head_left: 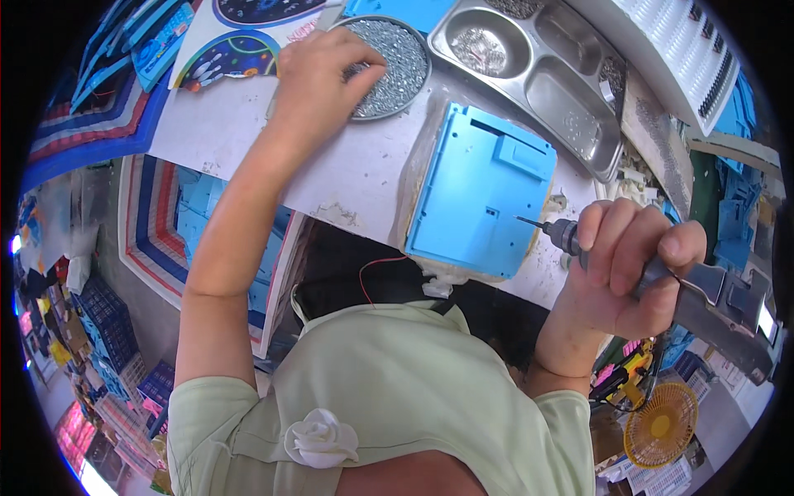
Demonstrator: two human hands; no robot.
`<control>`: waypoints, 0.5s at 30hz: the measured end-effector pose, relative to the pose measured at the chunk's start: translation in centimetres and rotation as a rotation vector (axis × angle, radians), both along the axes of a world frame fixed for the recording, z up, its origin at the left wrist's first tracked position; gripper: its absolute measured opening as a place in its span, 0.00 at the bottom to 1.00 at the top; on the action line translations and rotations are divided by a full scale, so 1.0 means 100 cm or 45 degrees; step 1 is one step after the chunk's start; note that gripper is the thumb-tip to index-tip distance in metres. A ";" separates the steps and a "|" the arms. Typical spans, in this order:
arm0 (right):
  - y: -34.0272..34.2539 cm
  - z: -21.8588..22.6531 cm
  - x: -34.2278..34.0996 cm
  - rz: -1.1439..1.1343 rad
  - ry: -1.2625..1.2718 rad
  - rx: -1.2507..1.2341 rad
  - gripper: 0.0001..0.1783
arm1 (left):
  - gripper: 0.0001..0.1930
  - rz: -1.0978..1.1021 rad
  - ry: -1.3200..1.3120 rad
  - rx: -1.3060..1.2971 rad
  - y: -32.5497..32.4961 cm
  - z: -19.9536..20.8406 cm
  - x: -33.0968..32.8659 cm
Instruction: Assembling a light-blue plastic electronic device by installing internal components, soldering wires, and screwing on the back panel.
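We have our left hand [327, 70] at the round bowl [428, 73] of small metal pieces [393, 62], its fingers curled down over them; we cannot tell whether they pinch any. Our right hand [633, 264] grasps an electric screwdriver [719, 310], its tip toward the blue plastic panel [480, 186] near the surface's [347, 182] front edge, just beside the metal tray [571, 107].

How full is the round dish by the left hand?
Not empty: small silvery metal pieces spread wall to wall across the round dish, where visible. The left hand hides part; their depth I cannot tell.
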State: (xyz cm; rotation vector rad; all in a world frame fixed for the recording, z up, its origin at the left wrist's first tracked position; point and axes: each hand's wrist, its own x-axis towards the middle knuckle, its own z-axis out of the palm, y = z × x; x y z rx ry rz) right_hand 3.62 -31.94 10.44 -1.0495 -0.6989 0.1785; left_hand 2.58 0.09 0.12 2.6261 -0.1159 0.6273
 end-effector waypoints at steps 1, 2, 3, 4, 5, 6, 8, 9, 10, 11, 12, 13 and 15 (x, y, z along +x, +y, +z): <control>-0.003 -0.001 -0.002 -0.011 0.005 0.006 0.22 | 0.07 -0.005 0.004 -0.111 0.003 -0.001 0.000; -0.007 0.001 -0.006 -0.031 0.009 0.000 0.22 | 0.07 -0.048 -0.119 -0.032 0.007 -0.007 0.005; -0.011 0.001 -0.011 -0.054 0.020 -0.019 0.22 | 0.08 -0.030 -0.101 0.049 0.010 -0.010 0.008; -0.015 0.002 -0.016 -0.064 0.038 -0.030 0.22 | 0.08 -0.014 -0.083 0.130 0.014 -0.009 0.012; -0.019 0.004 -0.022 -0.076 0.053 -0.051 0.22 | 0.09 -0.004 -0.063 0.199 0.015 -0.010 0.013; -0.022 0.004 -0.026 -0.069 0.074 -0.051 0.22 | 0.09 0.009 -0.038 0.263 0.014 -0.009 0.013; -0.031 0.010 -0.039 -0.120 0.065 -0.137 0.18 | 0.11 0.008 -0.004 0.381 0.009 -0.007 0.023; -0.034 0.009 -0.042 -0.108 0.059 -0.157 0.17 | 0.11 -0.001 0.012 0.397 0.015 -0.009 0.020; -0.037 0.006 -0.047 -0.080 0.072 -0.160 0.17 | 0.12 -0.007 0.028 0.413 0.022 -0.013 0.018; -0.040 0.003 -0.051 -0.065 0.106 -0.138 0.18 | 0.12 -0.029 0.039 0.427 0.024 -0.013 0.021; -0.043 0.000 -0.055 -0.050 0.137 -0.118 0.19 | 0.11 -0.024 0.078 0.449 0.025 -0.011 0.024; -0.047 -0.002 -0.059 -0.037 0.167 -0.099 0.20 | 0.11 -0.046 0.054 0.376 0.025 -0.008 0.026; -0.047 -0.007 -0.065 -0.070 0.166 -0.101 0.20 | 0.10 -0.088 0.009 0.230 0.024 0.000 0.029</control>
